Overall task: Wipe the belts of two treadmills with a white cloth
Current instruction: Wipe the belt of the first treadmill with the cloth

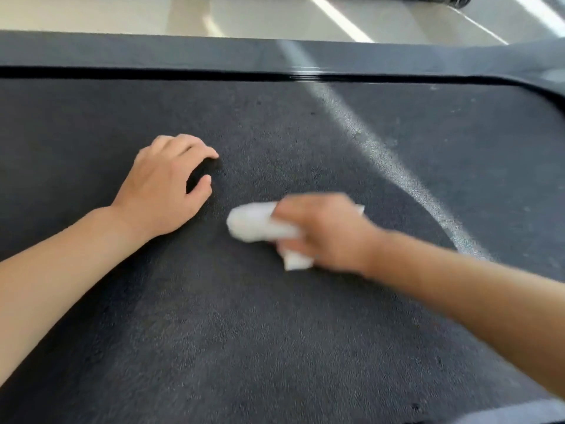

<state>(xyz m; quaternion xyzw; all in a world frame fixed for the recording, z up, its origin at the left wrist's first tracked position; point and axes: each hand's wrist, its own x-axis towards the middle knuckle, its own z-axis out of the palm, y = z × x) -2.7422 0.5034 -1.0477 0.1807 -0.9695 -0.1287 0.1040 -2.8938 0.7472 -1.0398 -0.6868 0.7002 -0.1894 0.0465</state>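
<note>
- We hold the white cloth bunched under our right hand, fingers curled round it and pressing it onto the treadmill belt near the middle of the view.
- The wad's long axis runs roughly left to right, its free end poking out leftward toward our left hand.
- Our left hand rests on the belt just beside the cloth, fingers loosely bent, holding nothing; it looks like a brace.
- The right hand is motion-blurred, so its exact finger positions are hard to make out.
- The side rail runs along the far edge; no second treadmill can be made out.
</note>
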